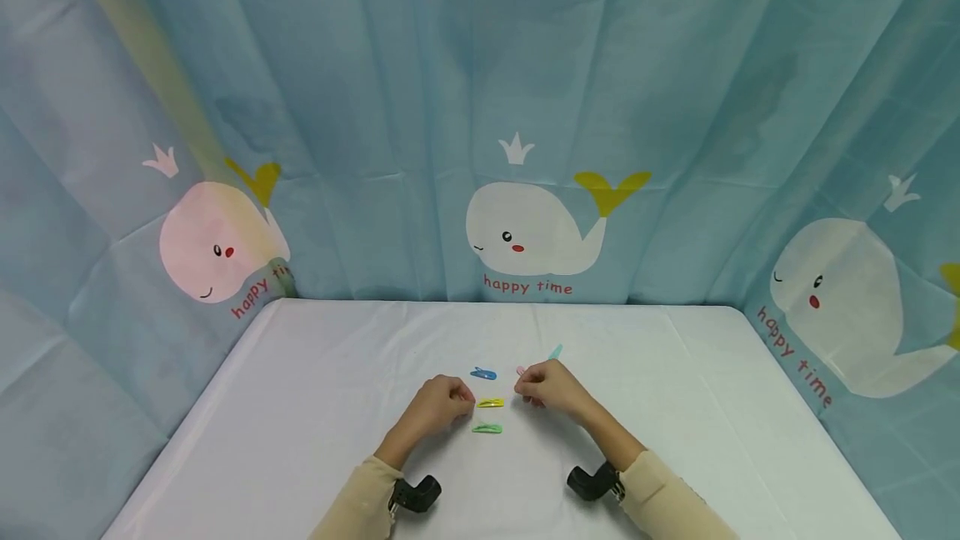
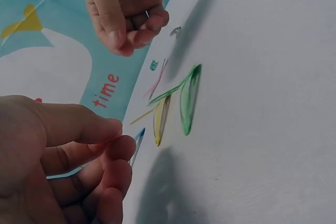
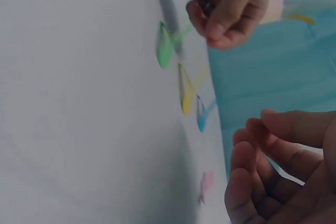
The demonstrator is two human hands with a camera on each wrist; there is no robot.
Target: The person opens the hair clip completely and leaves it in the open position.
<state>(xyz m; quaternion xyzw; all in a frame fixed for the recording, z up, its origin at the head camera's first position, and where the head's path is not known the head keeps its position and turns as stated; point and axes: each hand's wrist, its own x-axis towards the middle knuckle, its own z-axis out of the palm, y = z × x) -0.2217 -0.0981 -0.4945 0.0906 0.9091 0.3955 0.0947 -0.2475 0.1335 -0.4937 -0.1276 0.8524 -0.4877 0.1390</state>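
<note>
Three snap hair clips lie in a column on the white cloth: blue (image 1: 483,373), yellow (image 1: 491,402) and green (image 1: 487,429). My left hand (image 1: 442,401) hovers just left of the yellow one, thumb and index fingertips together, nothing visible between them. My right hand (image 1: 551,384) hangs over the cloth to the right, fingers loosely bent, holding nothing I can see. Beside its fingertips is a pink clip (image 1: 520,370), partly covered in the head view and plainer in the right wrist view (image 3: 207,186). Behind that hand a teal clip (image 1: 556,352) shows.
A white cloth (image 1: 300,440) covers the table. Blue curtains with whale prints (image 1: 532,227) hang behind and along both sides. In the left wrist view, a small greyish item (image 2: 176,31) lies near the right hand, its kind unclear. Black wrist cameras (image 1: 420,494) sit at both sleeves.
</note>
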